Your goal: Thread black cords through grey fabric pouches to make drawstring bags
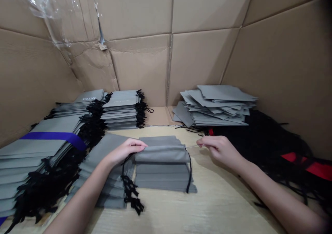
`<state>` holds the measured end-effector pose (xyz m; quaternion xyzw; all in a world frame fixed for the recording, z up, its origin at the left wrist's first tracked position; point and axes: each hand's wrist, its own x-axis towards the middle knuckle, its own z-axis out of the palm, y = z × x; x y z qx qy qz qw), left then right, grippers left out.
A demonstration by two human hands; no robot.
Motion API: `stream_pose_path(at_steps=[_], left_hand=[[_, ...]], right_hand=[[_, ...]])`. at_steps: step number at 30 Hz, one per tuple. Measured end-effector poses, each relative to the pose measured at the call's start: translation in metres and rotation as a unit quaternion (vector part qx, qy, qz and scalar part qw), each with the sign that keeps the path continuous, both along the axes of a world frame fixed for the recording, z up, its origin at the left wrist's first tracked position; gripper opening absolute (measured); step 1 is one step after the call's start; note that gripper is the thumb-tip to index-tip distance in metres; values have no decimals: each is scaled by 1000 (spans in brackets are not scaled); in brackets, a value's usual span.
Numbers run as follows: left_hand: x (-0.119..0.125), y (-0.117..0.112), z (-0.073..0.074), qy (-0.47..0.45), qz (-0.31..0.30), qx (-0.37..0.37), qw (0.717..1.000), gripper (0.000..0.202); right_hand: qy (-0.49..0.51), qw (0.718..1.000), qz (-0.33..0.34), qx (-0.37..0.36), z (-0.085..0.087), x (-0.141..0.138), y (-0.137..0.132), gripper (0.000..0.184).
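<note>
A grey drawstring pouch (162, 154) lies folded on a flat stack of pouches (163, 178), pinched at its left end by the left hand (124, 151). The right hand (220, 149) sits just beyond its right edge, fingertips (201, 141) pressed narrowly together, whether on a cord I cannot tell. A pale wood table (220, 203) runs beneath; stacked pouches (38, 147) crowd the left, a loose pile (215, 104) and black cords (254, 133) the right, a cardboard wall (202, 54) behind
</note>
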<state>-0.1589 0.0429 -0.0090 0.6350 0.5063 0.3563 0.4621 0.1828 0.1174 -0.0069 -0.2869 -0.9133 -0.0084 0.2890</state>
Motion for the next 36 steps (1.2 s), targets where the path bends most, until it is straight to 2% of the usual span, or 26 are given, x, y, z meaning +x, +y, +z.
stream_pose_path(at_steps=[9, 15, 19, 25, 29, 36], left_hand=[[7, 0, -6, -40, -12, -49, 998, 31], [15, 0, -10, -48, -21, -67, 996, 29], [17, 0, -12, -49, -17, -61, 997, 28], [22, -2, -8, -52, -8, -59, 997, 31], [28, -4, -7, -41, -42, -76, 995, 31], [20, -8, 2, -35, -57, -68, 995, 29]], right_hand=[[-26, 999, 6, -19, 2, 11, 10, 30], [-31, 999, 26, 3, 1, 6, 4, 35], [-15, 1000, 15, 18, 1, 3, -3, 32], [1, 1000, -2, 8, -2, -9, -17, 33], [-2, 1000, 11, -6, -4, -19, -22, 35], [24, 1000, -18, 1, -3, -12, -16, 32]])
